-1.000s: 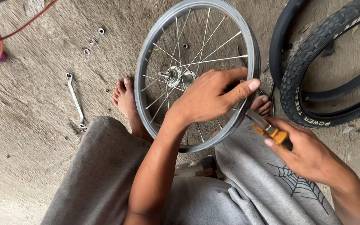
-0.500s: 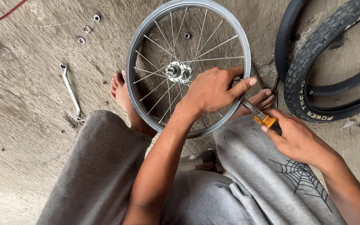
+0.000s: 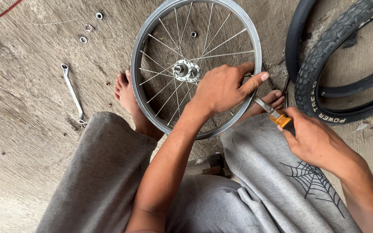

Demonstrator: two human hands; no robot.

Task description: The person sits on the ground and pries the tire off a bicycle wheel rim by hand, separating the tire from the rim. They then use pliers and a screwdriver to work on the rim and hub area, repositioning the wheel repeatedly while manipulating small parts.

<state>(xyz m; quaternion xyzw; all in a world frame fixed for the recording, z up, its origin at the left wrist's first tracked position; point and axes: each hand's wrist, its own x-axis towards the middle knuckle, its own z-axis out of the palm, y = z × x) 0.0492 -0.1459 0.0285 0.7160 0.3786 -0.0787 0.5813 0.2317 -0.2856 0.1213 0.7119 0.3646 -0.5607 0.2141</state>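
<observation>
Hidden parts first: the working tip of the orange-handled metal tool [image 3: 277,115] disappears behind the rim of the bare silver spoked bicycle wheel [image 3: 143,95], so what it touches cannot be seen. The right hand [image 3: 314,140] has its fingers clamped around that handle, near the right knee. The left hand [image 3: 223,88] lies over the wheel's right side, fingers curled onto the spokes and thumb stretched along the rim, covering part of it. The wheel lies flat on the grey concrete floor [image 3: 26,142], between two bare feet, its far edge cut off by the frame. Grey trousers [image 3: 109,172] fill the near view and hide the ground beneath. To the far right, a black knobbly tyre [image 3: 324,69] and a black inner tube [image 3: 296,39] run out of frame. Left of the wheel lie a silver ring spanner [image 3: 73,92] and small metal washers [image 3: 87,28], with open floor around them.
</observation>
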